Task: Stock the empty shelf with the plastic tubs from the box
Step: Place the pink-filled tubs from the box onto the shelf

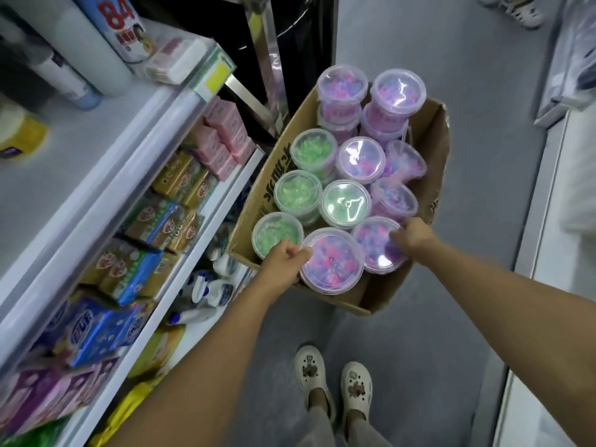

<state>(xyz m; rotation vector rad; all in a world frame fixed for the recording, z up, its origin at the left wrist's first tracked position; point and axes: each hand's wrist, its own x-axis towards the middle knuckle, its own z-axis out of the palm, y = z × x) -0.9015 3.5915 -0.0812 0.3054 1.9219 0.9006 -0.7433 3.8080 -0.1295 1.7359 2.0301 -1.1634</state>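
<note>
A cardboard box (267, 188) stands on the grey floor, packed with several clear-lidded plastic tubs of purple-pink and green pieces. My left hand (283, 262) grips the near purple tub (332, 261) at its left rim. My right hand (414, 235) holds the purple tub (375, 245) beside it, fingers curled over its right rim. Green tubs (298, 191) fill the box's left side. Stacked purple tubs (398, 91) rise at the far end.
A white shelving unit (154, 146) runs along the left, its lower shelves full of boxed soaps (180, 201) and bottles. The top shelf (64, 156) is mostly bare. My feet in white clogs (332, 379) stand on the floor. Another white unit (554, 221) lines the right.
</note>
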